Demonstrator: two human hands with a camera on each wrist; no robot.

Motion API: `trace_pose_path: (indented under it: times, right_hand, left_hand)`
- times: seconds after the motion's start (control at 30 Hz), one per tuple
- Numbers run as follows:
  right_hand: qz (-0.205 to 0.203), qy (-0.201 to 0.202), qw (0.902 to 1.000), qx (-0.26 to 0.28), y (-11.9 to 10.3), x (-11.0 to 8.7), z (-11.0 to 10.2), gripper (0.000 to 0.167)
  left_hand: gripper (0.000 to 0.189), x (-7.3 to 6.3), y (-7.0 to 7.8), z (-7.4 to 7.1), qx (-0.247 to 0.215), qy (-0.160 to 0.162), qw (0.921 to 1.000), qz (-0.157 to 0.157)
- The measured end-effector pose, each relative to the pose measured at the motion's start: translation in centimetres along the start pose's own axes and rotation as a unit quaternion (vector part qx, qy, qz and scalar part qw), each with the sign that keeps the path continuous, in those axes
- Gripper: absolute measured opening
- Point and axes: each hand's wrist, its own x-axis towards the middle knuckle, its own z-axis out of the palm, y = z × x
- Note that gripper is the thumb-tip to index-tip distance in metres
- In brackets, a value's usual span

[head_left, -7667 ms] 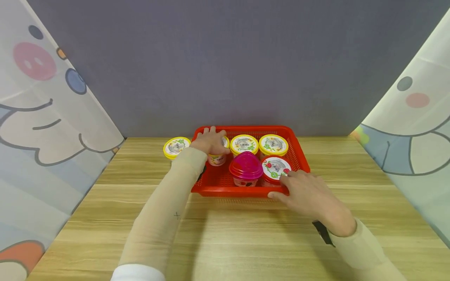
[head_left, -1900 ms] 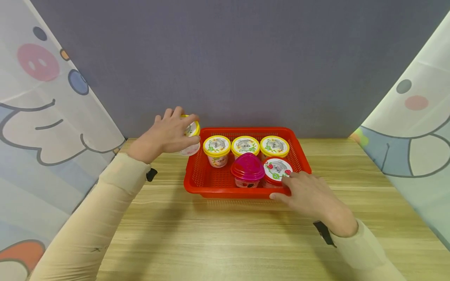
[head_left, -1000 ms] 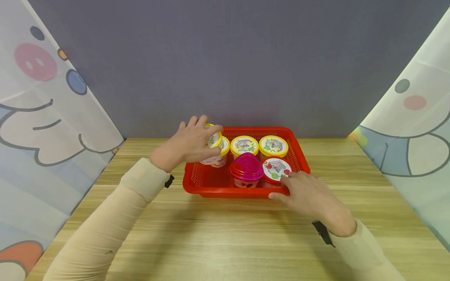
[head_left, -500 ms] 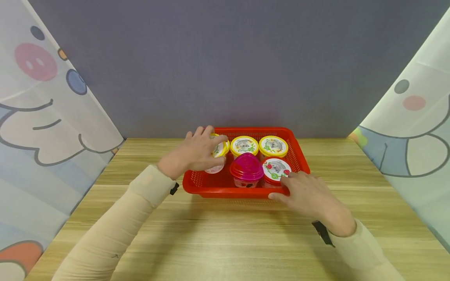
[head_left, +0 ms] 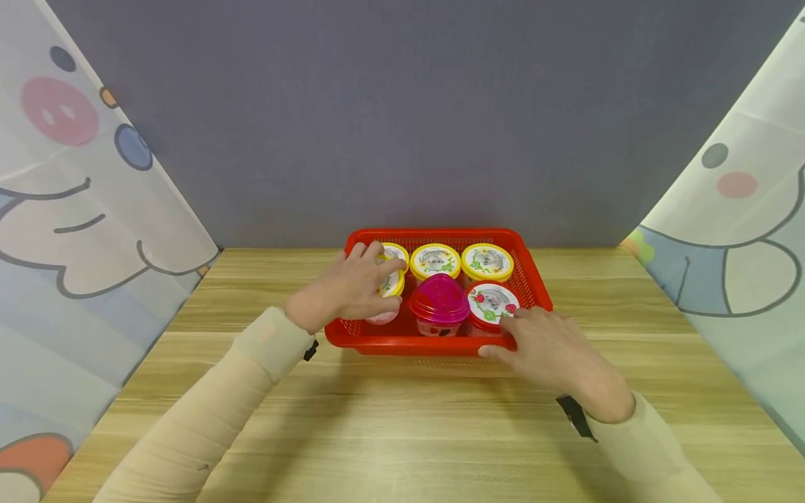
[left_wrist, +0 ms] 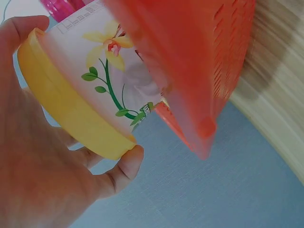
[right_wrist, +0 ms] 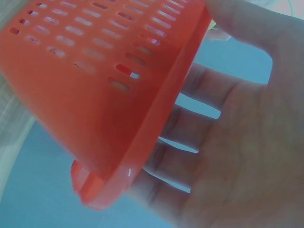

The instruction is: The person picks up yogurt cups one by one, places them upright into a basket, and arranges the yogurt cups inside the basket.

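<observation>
My left hand (head_left: 352, 290) grips a paper cup with a yellow lid (head_left: 393, 283) by that lid, at the front left inside the red plastic basket (head_left: 415, 345). In the left wrist view the cup (left_wrist: 109, 71) shows a yellow flower print, and thumb and fingers clasp its lid; its base is hidden by the basket wall. My right hand (head_left: 553, 349) holds the basket's rim at the front right, fingers over the edge and thumb in front. By those fingertips stands a cup with a red strawberry lid (head_left: 492, 302); left of it is a tub with a magenta lid (head_left: 439, 300).
Along the basket's back stand three yellow-lidded cups, the middle one (head_left: 436, 260) and right one (head_left: 487, 261) plainest. The basket sits on a wood-grain table (head_left: 390, 433) before a grey panel (head_left: 415, 119). Cartoon-printed sheets (head_left: 82, 209) flank both sides.
From above the table left of the basket, my left hand has carried the yellow-lidded cup right and down into the basket's front left. The right hand has stayed on the rim.
</observation>
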Motion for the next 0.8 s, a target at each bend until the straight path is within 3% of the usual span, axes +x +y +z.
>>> trace_pose_path:
  times: [0.8]
  right_hand:
    - [0.0,-0.003,1.0,-0.004,0.1,0.1,0.2,0.064]
  left_hand:
    - [0.065,-0.1,0.2,3.0,-0.035,-0.043,0.9984,0.004]
